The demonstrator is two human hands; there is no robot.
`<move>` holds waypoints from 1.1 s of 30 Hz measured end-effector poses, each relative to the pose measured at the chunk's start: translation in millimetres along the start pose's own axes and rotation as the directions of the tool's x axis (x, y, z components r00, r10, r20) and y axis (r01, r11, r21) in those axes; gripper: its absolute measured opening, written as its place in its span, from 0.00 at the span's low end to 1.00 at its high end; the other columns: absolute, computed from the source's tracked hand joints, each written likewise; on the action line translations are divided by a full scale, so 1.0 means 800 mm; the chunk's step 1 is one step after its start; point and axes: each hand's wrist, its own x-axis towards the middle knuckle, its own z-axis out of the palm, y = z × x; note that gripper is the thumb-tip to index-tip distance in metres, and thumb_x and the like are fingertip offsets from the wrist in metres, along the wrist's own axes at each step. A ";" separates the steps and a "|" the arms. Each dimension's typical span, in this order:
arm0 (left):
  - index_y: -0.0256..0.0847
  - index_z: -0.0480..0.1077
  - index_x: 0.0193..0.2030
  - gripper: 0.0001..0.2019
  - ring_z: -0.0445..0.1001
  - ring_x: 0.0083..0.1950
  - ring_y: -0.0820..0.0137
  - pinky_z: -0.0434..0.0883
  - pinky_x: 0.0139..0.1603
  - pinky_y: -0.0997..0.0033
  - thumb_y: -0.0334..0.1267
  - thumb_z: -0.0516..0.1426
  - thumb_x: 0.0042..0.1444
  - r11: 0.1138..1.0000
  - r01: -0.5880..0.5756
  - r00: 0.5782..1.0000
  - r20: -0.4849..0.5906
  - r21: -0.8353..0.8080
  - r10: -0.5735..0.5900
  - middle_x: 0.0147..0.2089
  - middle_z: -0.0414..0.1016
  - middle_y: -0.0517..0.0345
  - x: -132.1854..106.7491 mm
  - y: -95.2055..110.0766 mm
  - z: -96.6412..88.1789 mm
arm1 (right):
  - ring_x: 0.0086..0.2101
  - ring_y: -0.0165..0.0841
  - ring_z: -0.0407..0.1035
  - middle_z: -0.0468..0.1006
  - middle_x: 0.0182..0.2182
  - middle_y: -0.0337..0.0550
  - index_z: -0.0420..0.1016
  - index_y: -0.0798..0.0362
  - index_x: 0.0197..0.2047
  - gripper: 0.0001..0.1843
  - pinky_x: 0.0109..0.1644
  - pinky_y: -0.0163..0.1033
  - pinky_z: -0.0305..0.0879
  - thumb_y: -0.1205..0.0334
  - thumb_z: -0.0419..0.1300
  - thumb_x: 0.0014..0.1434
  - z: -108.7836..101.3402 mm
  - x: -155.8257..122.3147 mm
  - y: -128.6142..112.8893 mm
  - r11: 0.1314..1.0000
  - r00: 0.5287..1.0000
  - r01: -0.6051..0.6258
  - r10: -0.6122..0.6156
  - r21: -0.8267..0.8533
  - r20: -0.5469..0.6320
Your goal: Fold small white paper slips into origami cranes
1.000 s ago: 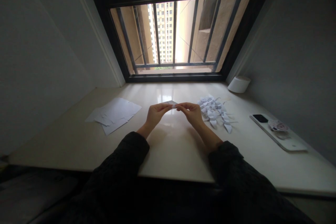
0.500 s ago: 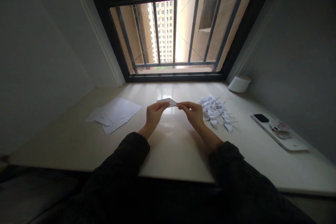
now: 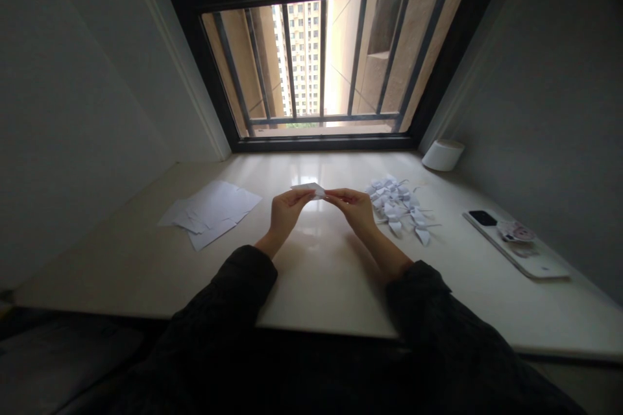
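At the far left of the bench (image 3: 321, 285) a loose fan of flat white sheets (image 3: 209, 211) lies well apart from my hands. I judge it is spread there so each sheet lies uncreased yet within reach of my left arm. My left hand (image 3: 286, 213) is raised above the bench, its fingers (image 3: 298, 200) pinched together on the left end of a small folded paper piece (image 3: 307, 189). The piece hangs in the air between my two hands, over the middle of the bench and towards the window (image 3: 321, 65), where the daylight falls on it. Held up like this, its edges are free for my fingertips. My right hand (image 3: 357, 209) meets it from the other side, fingers (image 3: 337, 194) closed on its right end, so the paper is held between two pinches. Just right of that hand a heap of small folded pieces (image 3: 396, 204) sits on the bench, close by for a short reach, I judge. Farther right a white round container (image 3: 442, 155) stands by the far wall, and a phone (image 3: 516, 245) lies flat near the right edge, out of my way
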 end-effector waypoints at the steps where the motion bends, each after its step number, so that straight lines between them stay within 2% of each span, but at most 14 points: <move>1: 0.42 0.78 0.34 0.08 0.77 0.42 0.64 0.72 0.50 0.60 0.40 0.64 0.46 1.000 0.000 1.000 0.001 0.002 0.000 0.38 0.80 0.55 0.000 0.001 0.000 | 0.30 0.36 0.73 0.81 0.29 0.43 0.81 0.50 0.33 0.14 0.33 0.39 0.65 0.52 0.68 0.43 0.000 0.000 0.002 1.000 1.000 -0.015 0.015 0.020 -0.006; 6: 0.43 0.78 0.34 0.09 0.78 0.41 0.64 0.72 0.49 0.60 0.41 0.64 0.45 0.999 -0.025 1.000 0.001 0.041 0.025 0.37 0.80 0.56 0.000 0.000 0.000 | 0.25 0.32 0.69 0.79 0.24 0.40 0.81 0.50 0.32 0.14 0.31 0.38 0.64 0.53 0.70 0.40 0.002 0.001 0.008 0.999 1.000 -0.025 0.025 0.044 -0.013; 18: 0.43 0.78 0.34 0.09 0.78 0.41 0.65 0.73 0.48 0.61 0.42 0.64 0.46 0.999 -0.010 1.000 -0.018 0.048 0.011 0.37 0.80 0.57 -0.004 0.002 0.003 | 0.24 0.31 0.69 0.78 0.22 0.40 0.79 0.52 0.27 0.15 0.28 0.36 0.61 0.50 0.69 0.40 0.000 0.001 -0.001 0.998 1.000 -0.026 0.025 -0.063 -0.010; 27: 0.42 0.78 0.35 0.10 0.77 0.42 0.64 0.72 0.49 0.59 0.42 0.64 0.46 1.000 0.018 1.000 0.012 0.004 -0.018 0.39 0.80 0.54 -0.002 -0.003 0.002 | 0.30 0.35 0.74 0.81 0.27 0.42 0.78 0.51 0.28 0.17 0.36 0.41 0.70 0.50 0.71 0.36 0.007 -0.001 -0.002 0.975 0.993 -0.111 0.102 0.190 0.058; 33: 0.42 0.78 0.34 0.10 0.77 0.38 0.66 0.73 0.43 0.63 0.42 0.65 0.44 1.000 0.014 1.000 -0.010 -0.010 -0.014 0.37 0.80 0.54 -0.003 -0.001 0.003 | 0.30 0.36 0.74 0.81 0.25 0.42 0.79 0.52 0.30 0.16 0.36 0.41 0.70 0.52 0.70 0.38 0.013 -0.005 -0.008 0.963 0.991 -0.137 0.135 0.232 0.025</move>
